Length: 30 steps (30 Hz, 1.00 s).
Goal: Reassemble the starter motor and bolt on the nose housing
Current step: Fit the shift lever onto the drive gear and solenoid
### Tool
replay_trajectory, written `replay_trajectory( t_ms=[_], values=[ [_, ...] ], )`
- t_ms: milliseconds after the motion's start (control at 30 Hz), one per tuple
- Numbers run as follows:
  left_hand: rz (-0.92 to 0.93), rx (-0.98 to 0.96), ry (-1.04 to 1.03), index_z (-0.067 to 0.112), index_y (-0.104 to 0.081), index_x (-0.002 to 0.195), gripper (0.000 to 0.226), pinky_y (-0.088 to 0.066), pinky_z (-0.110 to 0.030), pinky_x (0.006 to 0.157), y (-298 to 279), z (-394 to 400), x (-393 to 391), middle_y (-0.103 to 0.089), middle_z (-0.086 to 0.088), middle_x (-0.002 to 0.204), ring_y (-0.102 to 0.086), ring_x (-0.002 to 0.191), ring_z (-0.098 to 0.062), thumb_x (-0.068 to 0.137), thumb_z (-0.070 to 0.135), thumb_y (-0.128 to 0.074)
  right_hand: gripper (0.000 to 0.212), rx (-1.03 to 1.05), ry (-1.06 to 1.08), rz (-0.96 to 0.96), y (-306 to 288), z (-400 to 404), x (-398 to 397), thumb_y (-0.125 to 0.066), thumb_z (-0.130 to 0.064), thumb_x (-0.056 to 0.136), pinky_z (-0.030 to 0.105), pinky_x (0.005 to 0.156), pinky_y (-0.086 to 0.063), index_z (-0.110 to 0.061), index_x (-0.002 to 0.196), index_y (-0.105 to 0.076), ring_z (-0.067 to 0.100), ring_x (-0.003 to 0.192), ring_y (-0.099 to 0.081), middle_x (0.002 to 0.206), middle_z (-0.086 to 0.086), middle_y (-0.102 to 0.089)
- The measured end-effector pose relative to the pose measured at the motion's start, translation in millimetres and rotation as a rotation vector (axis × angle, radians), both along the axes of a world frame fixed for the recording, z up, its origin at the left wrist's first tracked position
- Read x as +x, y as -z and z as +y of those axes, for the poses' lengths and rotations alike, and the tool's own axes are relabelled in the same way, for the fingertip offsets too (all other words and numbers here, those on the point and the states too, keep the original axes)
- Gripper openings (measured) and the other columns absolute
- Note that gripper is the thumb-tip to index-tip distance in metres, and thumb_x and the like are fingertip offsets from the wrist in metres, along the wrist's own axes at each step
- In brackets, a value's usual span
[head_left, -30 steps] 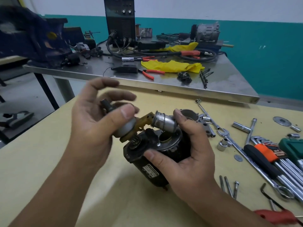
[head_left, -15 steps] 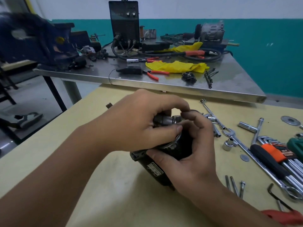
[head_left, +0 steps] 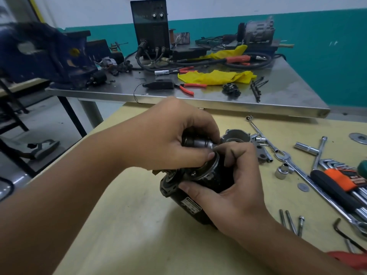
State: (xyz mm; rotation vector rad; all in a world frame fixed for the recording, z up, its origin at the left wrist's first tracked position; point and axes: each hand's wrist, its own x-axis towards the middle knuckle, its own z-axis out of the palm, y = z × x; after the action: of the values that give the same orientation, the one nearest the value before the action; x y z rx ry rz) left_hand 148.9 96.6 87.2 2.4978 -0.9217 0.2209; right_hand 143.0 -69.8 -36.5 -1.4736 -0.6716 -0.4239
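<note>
Starter motor [head_left: 210, 181] now under both hands.

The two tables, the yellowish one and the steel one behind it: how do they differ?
The near table has a matt, pale yellow top; the far table is shiny grey metal. The near table carries the starter motor, held by the left hand and right hand, plus wrenches and bolts; the far table holds a black machine, yellow cloth and red-handled pliers. Both are cluttered workbenches.
</note>
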Motion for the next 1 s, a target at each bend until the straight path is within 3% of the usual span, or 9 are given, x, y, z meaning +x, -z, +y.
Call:
replay_trajectory(
  t_ms=[133,233,300,433,500,600,767,900,1000],
  values=[
    [0.006,-0.021,-0.051,0.015,-0.079,0.100,0.020,-0.057,-0.031,0.068,5.4,-0.2,6.2,-0.074,0.008,0.085,-0.070,0.080,-0.010,0.084,0.024,-0.071,0.061,-0.069,0.024,-0.008,-1.3,-1.3,1.2,-0.091,-0.039,0.063,0.051,0.057,-0.049,-0.035,0.089,-0.035,0.020,0.070,-0.053,0.085,-0.008,-0.053],
    [0.082,0.023,-0.059,0.019,-0.080,0.101,0.021,-0.056,-0.022,0.067,0.0,1.4,12.5,-0.074,0.012,0.085,-0.071,0.081,-0.006,0.086,0.029,-0.070,0.060,-0.082,0.018,-0.021,-2.7,-2.7,1.5,-0.091,-0.039,0.065,0.052,0.056,-0.047,-0.031,0.086,-0.035,0.024,0.068,-0.050,0.083,-0.002,-0.050],
    [0.142,0.093,-0.066,0.023,-0.080,0.103,0.023,-0.052,-0.013,0.067,-4.3,1.5,16.7,-0.074,0.018,0.087,-0.070,0.082,0.000,0.086,0.032,-0.069,0.059,-0.073,0.004,-0.027,-2.9,-3.6,1.1,-0.091,-0.037,0.066,0.051,0.056,-0.047,-0.031,0.086,-0.035,0.023,0.068,-0.050,0.083,-0.002,-0.050],
    [0.204,0.129,-0.039,0.023,-0.079,0.102,0.016,-0.048,-0.008,0.066,-8.1,1.2,20.1,-0.073,0.020,0.084,-0.069,0.080,0.002,0.089,0.028,-0.070,0.057,-0.055,-0.023,-0.028,-4.2,-5.7,-0.1,-0.091,-0.034,0.068,0.041,0.057,-0.048,-0.032,0.087,-0.037,0.015,0.068,-0.051,0.084,-0.009,-0.052],
    [0.235,0.151,-0.036,0.022,-0.078,0.103,0.012,-0.051,-0.013,0.065,-10.9,2.1,22.1,-0.074,0.015,0.085,-0.070,0.080,-0.002,0.093,0.025,-0.073,0.057,-0.044,-0.044,-0.020,-4.8,-5.9,-0.8,-0.091,-0.033,0.069,0.038,0.056,-0.048,-0.032,0.088,-0.037,0.013,0.069,-0.050,0.085,-0.011,-0.053],
    [0.274,0.144,-0.023,0.021,-0.075,0.101,0.007,-0.054,-0.021,0.063,-13.5,2.4,24.8,-0.072,0.010,0.082,-0.070,0.075,-0.010,0.095,0.024,-0.072,0.058,-0.040,-0.053,-0.009,-4.3,-7.1,-0.6,-0.091,-0.035,0.069,0.045,0.056,-0.047,-0.030,0.087,-0.036,0.019,0.068,-0.050,0.085,-0.005,-0.052],
    [0.386,0.107,0.014,0.016,-0.074,0.095,0.004,-0.053,-0.022,0.058,-20.8,-2.9,25.0,-0.070,0.007,0.074,-0.065,0.063,-0.009,0.094,0.012,-0.074,0.057,-0.049,-0.089,0.025,-5.0,-8.8,-0.4,-0.090,-0.045,0.071,0.049,0.054,-0.048,-0.034,0.088,-0.038,0.021,0.069,-0.052,0.087,-0.006,-0.055],
    [0.396,0.134,0.075,0.021,-0.077,0.101,0.014,-0.059,-0.037,0.067,-30.6,-5.5,19.0,-0.075,0.009,0.086,-0.072,0.077,-0.021,0.087,0.023,-0.077,0.059,-0.077,-0.044,0.061,-3.7,-13.0,1.3,-0.092,-0.039,0.065,0.051,0.056,-0.051,-0.034,0.088,-0.038,0.026,0.074,-0.059,0.090,-0.003,-0.058],
    [0.322,0.150,0.077,0.028,-0.078,0.100,0.016,-0.059,-0.040,0.066,-31.0,-9.8,12.8,-0.075,0.010,0.085,-0.073,0.072,-0.020,0.084,0.027,-0.079,0.058,-0.089,0.013,0.092,-3.4,-17.8,2.5,-0.091,-0.038,0.061,0.055,0.058,-0.052,-0.032,0.087,-0.039,0.029,0.076,-0.059,0.088,-0.003,-0.056]
  ],
)
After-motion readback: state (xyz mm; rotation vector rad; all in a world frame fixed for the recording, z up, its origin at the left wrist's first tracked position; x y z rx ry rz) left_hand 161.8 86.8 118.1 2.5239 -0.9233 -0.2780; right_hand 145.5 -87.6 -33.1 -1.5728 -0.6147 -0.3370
